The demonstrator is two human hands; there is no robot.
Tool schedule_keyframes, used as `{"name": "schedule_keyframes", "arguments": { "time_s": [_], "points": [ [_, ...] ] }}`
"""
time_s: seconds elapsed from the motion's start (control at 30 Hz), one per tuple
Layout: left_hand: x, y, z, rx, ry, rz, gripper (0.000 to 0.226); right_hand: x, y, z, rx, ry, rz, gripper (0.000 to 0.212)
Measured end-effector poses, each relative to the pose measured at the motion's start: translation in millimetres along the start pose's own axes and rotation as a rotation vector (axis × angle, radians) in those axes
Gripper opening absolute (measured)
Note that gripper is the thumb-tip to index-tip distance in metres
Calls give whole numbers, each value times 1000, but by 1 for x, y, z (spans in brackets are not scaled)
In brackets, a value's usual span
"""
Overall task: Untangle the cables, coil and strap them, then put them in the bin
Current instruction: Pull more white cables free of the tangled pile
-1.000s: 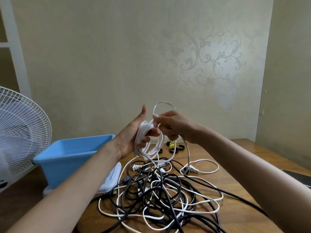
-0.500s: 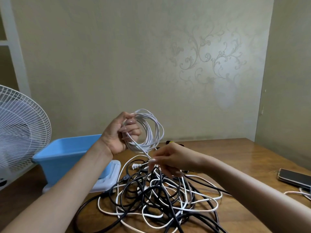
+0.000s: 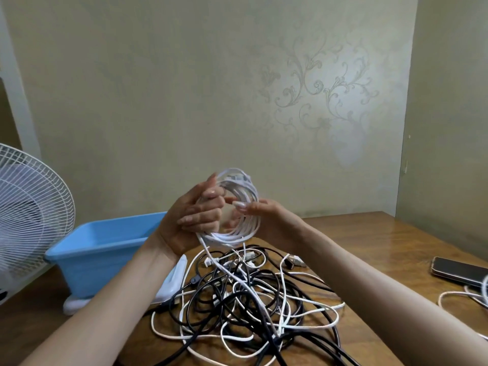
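Fan (image 3: 31, 215), bin (image 3: 105, 244), phone (image 3: 456, 270) ring tangle (image 3: 245, 299); coil (image 3: 237, 233) seemingly masks right hand (image 3: 266, 215).

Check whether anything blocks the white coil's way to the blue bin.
Nothing visible stands between the white coil and the blue bin, but its tail runs down into the cable tangle on the table.

Bare forearms; left hand (image 3: 190, 220), right hand (image 3: 268, 216): long glossy nails.
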State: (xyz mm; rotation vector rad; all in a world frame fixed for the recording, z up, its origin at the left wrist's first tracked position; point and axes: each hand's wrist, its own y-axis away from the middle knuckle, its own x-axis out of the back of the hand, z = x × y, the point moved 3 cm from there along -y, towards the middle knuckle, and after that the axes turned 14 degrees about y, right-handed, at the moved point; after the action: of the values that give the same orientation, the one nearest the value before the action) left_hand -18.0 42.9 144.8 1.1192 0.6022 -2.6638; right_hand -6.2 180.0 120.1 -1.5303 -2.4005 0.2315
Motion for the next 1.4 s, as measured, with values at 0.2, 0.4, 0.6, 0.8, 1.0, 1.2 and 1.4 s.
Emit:
{"name": "schedule_keyframes", "arguments": {
  "time_s": [0.2, 0.4, 0.6, 0.8, 1.0, 1.2, 1.4],
  "points": [
    [30, 12, 5, -25, -321, 301, 32, 2, -2, 8, -40, 187, 244, 25],
    [19, 1, 16, -383, -421, 396, 41, -4, -6, 26, -51, 51, -34, 63],
    [0, 11, 50, -760, -487, 478, 28, 2, 33, 50, -235, 148, -390, 21],
    [-1, 24, 58, -797, -485, 518, 29, 70, 34, 30, -191, 239, 347, 15],
    [1, 11, 33, -545, -515, 518, 23, 69, 23, -11, -289, 443, 485, 17],
    [16, -10, 6, -517, -900, 728, 30, 21, 0, -53, -323, 55, 166, 24],
    [20, -27, 0, -405, -609, 666, 65, -21, -19, -60, -17, 1571, 222, 23]
  ]
}}
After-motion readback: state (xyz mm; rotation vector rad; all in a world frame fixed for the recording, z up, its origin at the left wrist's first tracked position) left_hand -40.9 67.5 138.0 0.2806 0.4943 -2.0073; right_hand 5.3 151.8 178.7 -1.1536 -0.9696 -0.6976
